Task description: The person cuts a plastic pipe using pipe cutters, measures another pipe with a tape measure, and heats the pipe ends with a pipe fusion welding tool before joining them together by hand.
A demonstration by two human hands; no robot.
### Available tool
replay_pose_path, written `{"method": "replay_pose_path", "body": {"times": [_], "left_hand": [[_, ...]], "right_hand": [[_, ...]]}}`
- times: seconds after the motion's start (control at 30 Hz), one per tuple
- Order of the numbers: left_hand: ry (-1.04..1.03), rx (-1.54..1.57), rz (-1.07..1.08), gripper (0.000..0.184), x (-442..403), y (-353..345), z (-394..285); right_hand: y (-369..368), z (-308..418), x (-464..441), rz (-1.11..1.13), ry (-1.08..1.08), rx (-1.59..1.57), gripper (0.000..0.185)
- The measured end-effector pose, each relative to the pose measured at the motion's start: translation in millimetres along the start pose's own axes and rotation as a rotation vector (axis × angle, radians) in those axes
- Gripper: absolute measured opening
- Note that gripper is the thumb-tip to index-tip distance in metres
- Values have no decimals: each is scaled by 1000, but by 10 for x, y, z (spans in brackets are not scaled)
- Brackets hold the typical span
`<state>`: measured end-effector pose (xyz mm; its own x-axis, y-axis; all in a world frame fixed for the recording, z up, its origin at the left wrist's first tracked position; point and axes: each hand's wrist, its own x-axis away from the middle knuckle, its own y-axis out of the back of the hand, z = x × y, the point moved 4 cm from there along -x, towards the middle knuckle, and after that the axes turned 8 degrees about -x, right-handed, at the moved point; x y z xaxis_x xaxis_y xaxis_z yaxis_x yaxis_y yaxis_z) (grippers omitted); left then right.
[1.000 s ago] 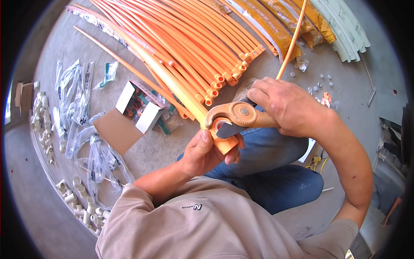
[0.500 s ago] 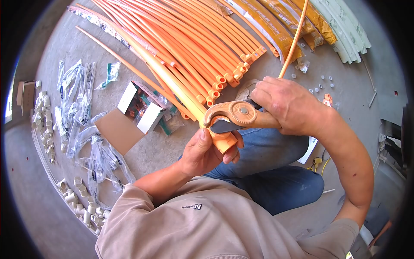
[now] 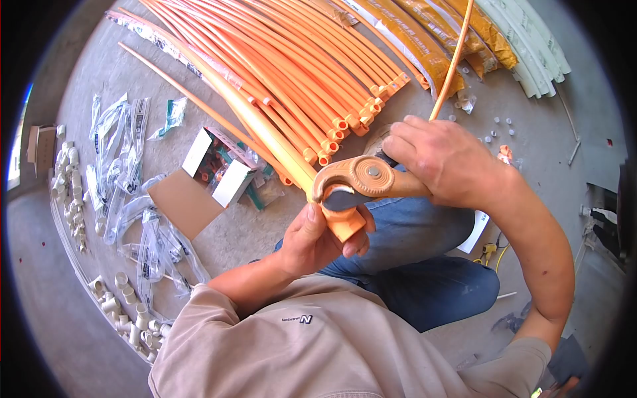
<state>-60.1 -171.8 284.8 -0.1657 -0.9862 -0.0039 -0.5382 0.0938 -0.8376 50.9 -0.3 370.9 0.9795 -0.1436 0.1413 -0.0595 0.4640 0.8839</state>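
The left hand (image 3: 315, 244) pinches an orange fitting (image 3: 345, 225) up against the cutter (image 3: 370, 176) — likely light, stiff plastic, best held clear of the blade (image 3: 340, 200). The right hand (image 3: 434, 159) clasps the cutter.

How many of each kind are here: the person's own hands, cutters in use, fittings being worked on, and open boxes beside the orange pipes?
Left hand and right hand: 2
Cutter: 1
Fitting: 1
Box: 1
Total: 5
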Motion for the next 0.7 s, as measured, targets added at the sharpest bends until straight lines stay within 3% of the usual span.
{"method": "replay_pose_path", "body": {"times": [0.07,0.37,0.7], "left_hand": [[-3,39,46,61,30,-50,-3],[13,37,47,66,203,-147,-34],[21,79,35,62,250,-132,-47]], "right_hand": [[7,7,-49,-91,108,-15,21],[58,94,-302,-47,284,27,20],[44,85,-337,-11,342,1,11]]}}
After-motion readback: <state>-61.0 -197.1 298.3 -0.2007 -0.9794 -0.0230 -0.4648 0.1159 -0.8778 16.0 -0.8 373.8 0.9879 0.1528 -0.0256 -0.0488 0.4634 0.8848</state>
